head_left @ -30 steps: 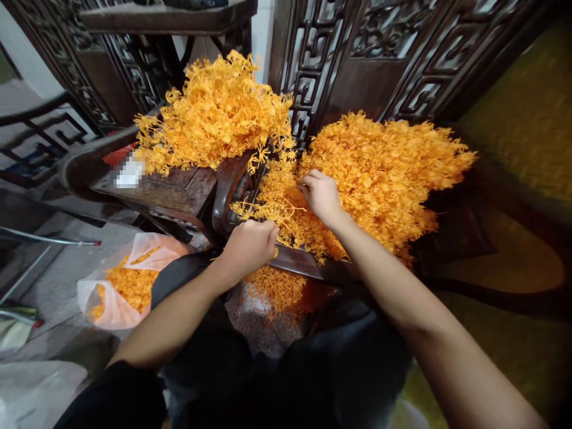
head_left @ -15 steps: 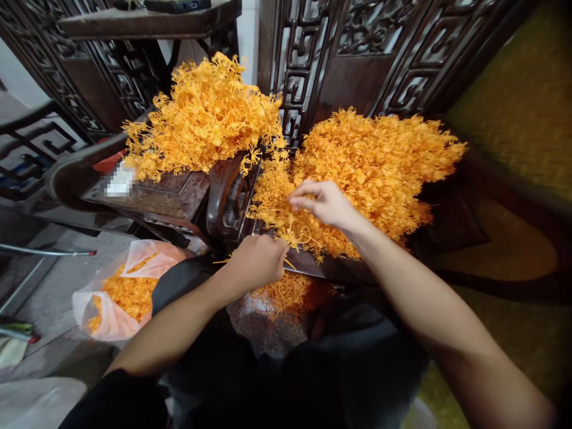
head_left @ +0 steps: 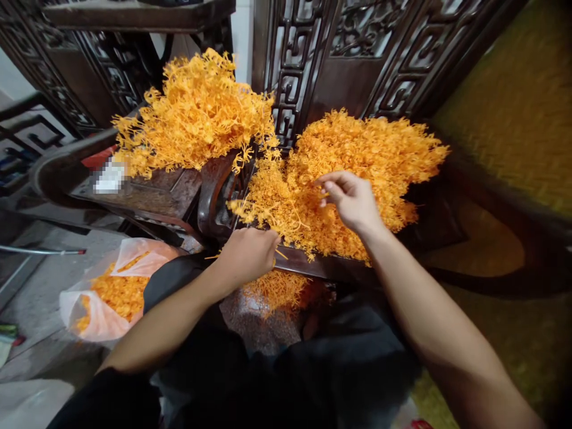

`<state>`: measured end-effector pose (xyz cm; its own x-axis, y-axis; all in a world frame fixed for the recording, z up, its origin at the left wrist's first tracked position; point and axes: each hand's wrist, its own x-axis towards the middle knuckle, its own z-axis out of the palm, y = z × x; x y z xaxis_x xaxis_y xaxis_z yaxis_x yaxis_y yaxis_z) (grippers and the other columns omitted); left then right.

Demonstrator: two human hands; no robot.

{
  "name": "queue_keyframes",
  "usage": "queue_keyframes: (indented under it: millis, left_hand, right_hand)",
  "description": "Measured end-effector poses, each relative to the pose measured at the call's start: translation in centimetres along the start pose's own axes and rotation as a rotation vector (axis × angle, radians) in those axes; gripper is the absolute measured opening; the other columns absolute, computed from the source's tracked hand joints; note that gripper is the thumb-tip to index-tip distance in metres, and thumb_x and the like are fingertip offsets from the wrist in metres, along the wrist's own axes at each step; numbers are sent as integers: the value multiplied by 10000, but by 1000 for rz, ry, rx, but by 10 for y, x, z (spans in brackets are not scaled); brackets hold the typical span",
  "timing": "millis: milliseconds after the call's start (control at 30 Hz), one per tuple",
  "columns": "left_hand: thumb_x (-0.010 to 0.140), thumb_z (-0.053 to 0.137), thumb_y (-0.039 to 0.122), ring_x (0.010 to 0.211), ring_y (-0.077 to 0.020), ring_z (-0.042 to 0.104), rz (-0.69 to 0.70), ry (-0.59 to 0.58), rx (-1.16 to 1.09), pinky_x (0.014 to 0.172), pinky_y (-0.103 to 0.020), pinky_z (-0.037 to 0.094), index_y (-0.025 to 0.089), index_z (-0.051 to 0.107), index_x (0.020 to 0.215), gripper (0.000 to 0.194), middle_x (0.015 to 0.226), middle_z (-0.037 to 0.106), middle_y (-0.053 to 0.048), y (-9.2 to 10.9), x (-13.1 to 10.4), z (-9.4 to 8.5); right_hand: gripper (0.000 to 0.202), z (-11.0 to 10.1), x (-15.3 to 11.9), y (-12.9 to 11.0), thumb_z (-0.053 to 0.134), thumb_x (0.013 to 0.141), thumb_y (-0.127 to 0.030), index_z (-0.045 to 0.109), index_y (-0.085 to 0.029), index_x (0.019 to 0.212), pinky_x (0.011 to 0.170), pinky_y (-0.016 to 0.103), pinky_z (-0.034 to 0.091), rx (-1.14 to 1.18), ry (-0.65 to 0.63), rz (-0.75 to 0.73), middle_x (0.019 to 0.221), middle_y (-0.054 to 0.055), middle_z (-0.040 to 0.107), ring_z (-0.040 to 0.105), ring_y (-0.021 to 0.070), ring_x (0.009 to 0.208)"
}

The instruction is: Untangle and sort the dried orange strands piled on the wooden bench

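Note:
My left hand (head_left: 250,255) is closed in a fist around thin orange plastic flower stems. Stem ends poke out on both sides of the fist, and branching orange tips (head_left: 268,215) fan out just beyond it. My right hand (head_left: 353,199) hovers at the front of a large heap of orange plastic sprigs (head_left: 375,149), its fingers loosely curved and apart, with no sprig visible in them. Smaller, finer sprigs (head_left: 268,185) lie between the heap and the chair arm. Another pile of orange sprigs (head_left: 201,113) rests farther left.
Both piles sit on dark carved wooden seats (head_left: 330,267) with a curved armrest (head_left: 212,190) between them. A whitish plastic bag (head_left: 93,313) of orange pieces stands on the floor at left. More orange stems (head_left: 274,289) lie below the seat edge, between my knees. Behind rises a carved wooden backrest (head_left: 339,77).
My right hand has moved right, away from the tips beside my left fist to the large heap, and its fingers have spread. My left hand keeps its grip. The view has shifted slightly.

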<state>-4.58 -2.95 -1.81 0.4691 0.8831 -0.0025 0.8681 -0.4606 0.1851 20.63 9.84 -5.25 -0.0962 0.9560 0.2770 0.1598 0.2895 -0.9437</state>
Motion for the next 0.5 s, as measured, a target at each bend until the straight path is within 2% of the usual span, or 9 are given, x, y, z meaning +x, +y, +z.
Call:
queue_keyframes:
  millis: [100,167,267,367,433,500]
  left_hand:
    - [1016,401,245,688,-224,678,43,15,52,614,-344,399,154,701,939,323,803,746,-100,1,2,9]
    - [996,426,234,669,-235,683,86,4,75,596,-350,395,154,702,949,291,804,750,-103,5,3,15]
    - [971,443,210,660,-248,690,156,-36,84,578,-358,395,153,705,956,269,819,758,-114,13,3,23]
    - [940,454,180,659,-251,693,240,-70,70,571,-363,399,146,707,951,256,807,756,-118,21,4,29]
    - [917,471,174,635,-247,682,285,-86,60,559,-363,394,140,706,935,238,772,745,-120,25,5,32]
    - [890,490,171,606,-241,668,318,-96,49,543,-359,387,134,706,916,220,729,729,-121,28,6,33]
  right_hand:
    - [201,25,-16,-10,640,901,-338,747,-190,987,729,343,542,-46,-152,42,838,38,685,605,152,719]
    - [303,39,-20,-18,608,930,-427,758,-190,1045,816,380,553,-20,-251,106,905,56,720,641,180,809]
    - [516,51,-22,-27,607,933,-614,747,-203,1211,1029,477,518,-86,-348,142,1160,111,748,680,249,1052]
    - [679,56,-19,-26,659,879,-697,684,-224,1365,1171,513,430,-103,-434,169,1437,135,649,623,293,1275]
    - [778,58,-17,-21,707,840,-698,633,-205,1437,1143,493,466,-31,-573,239,1395,147,676,644,287,1246]
    - [833,60,-15,-17,777,803,-647,605,-175,1468,1038,444,537,47,-705,300,1187,127,760,704,248,1071]
